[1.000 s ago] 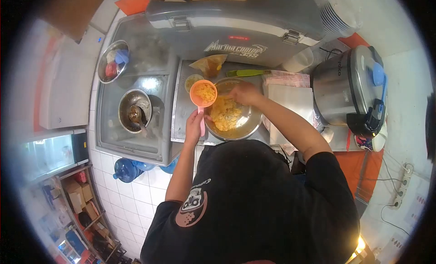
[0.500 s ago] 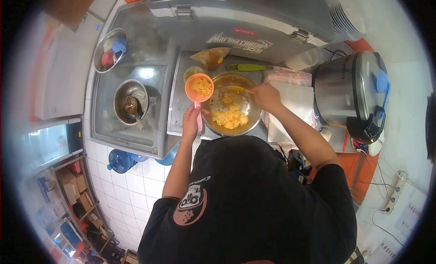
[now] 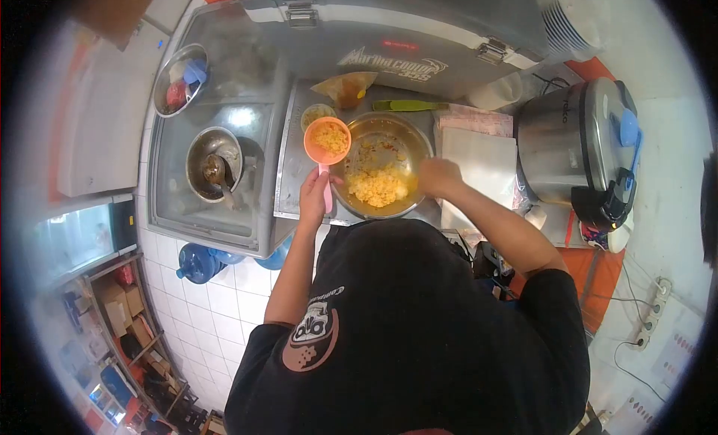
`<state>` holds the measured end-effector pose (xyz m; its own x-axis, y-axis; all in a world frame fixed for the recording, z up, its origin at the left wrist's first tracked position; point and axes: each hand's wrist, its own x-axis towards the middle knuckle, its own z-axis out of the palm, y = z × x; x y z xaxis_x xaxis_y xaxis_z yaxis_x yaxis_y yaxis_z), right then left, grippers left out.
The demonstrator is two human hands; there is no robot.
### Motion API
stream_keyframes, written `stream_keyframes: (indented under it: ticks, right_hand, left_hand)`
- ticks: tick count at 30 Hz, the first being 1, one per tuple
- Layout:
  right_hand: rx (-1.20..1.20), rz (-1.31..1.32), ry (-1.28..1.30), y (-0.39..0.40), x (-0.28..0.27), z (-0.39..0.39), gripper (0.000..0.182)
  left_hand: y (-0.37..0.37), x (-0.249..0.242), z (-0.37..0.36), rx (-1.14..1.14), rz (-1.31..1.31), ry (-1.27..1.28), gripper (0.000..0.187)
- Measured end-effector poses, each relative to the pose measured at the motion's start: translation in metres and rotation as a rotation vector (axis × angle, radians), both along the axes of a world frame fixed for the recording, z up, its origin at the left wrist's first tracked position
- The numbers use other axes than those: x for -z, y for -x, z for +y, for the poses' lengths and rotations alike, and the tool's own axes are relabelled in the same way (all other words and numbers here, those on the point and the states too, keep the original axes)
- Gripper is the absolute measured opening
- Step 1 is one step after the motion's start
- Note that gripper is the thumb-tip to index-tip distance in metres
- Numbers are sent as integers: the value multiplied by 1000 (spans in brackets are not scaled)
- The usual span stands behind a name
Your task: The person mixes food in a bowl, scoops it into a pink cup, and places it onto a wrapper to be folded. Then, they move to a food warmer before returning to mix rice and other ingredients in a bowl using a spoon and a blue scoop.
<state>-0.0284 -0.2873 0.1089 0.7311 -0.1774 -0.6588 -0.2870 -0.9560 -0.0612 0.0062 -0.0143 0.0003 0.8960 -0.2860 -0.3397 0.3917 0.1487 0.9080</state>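
A steel bowl (image 3: pixel 404 138) holds yellow food (image 3: pixel 378 190); by its left rim is an orange cup (image 3: pixel 327 161), handle (image 3: pixel 327 198) clasped by fingers of the left hand (image 3: pixel 311 198); at the right rim, the right hand (image 3: pixel 440 178) has fingers curled, around what I cannot tell

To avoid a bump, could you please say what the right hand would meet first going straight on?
The right hand would probably meet the metal bowl, though the hand's height is unclear.

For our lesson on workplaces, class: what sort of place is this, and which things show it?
Probably the kitchen of a small food business. It has what looks like a large rice cooker, a big cooler box, and a metal bowl with yellow, grainy food in it.
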Motion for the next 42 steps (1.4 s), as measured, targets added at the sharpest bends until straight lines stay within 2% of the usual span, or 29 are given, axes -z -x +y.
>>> stream_keyframes:
  ticks: [5, 7, 8, 10, 11, 13, 17, 20, 23, 24, 26, 28, 32, 34, 35, 36, 37, 41, 42]
  right_hand:
    - [35, 11, -172, 31, 72, 20, 27]
    - [19, -196, -377, 38, 95, 31, 26]
    - [19, -199, -384, 38, 101, 37, 26]
    - [285, -324, -544, 31, 104, 51, 25]
    - [283, -333, -548, 28, 107, 52, 25]
    - [673, -239, -845, 22, 121, 51, 23]
    - [771, -235, -949, 21, 127, 39, 21]
    - [783, -236, -996, 23, 106, 26, 23]
    - [700, -186, -935, 29, 91, 9, 26]
    - [731, -209, -995, 32, 88, 5, 27]
    - [763, -237, -1052, 38, 82, -2, 27]
    - [782, -273, -978, 39, 41, -3, 29]
    - [769, -409, -933, 50, 51, -7, 28]
    - [493, -689, -791, 52, 60, -1, 32]
    - [499, -694, -788, 56, 64, 1, 32]
    - [347, -712, -630, 54, 49, 13, 36]
    - [196, -724, -470, 54, 41, 22, 40]
    - [101, -609, -506, 63, 56, 36, 46]
    - [103, -609, -505, 63, 52, 33, 46]
  left_hand:
    - [4, -1, 2, -3, -8, -10, 29]
    - [4, -4, 2, -10, 17, -13, 29]
    - [4, -6, 1, -7, 40, -8, 29]
    - [3, -1, 2, 7, 15, -16, 29]
    - [2, 1, 3, 14, 14, -14, 29]
    - [1, -5, 5, 57, 0, -17, 28]
    - [0, -14, 4, 56, -36, 7, 30]
    - [-1, -17, 7, 26, 15, 31, 32]
    - [-2, -37, 6, 2, 16, -79, 32]
    - [-3, -43, 5, 6, 15, -75, 32]
    - [-4, -50, 3, 58, -31, -233, 33]
    - [-5, -54, -4, 100, -91, -323, 31]
    - [-4, -30, -20, 203, -238, -526, 27]
    - [-1, -30, -33, 199, -276, -542, 24]
    - [0, -31, -37, 288, -35, -393, 23]
    - [0, -34, -42, 374, 207, -242, 23]
    - [-1, -47, -50, 399, 282, -210, 21]
    - [-6, -28, -48, 466, 351, -171, 20]
    - [-7, -26, -45, 467, 408, -93, 24]
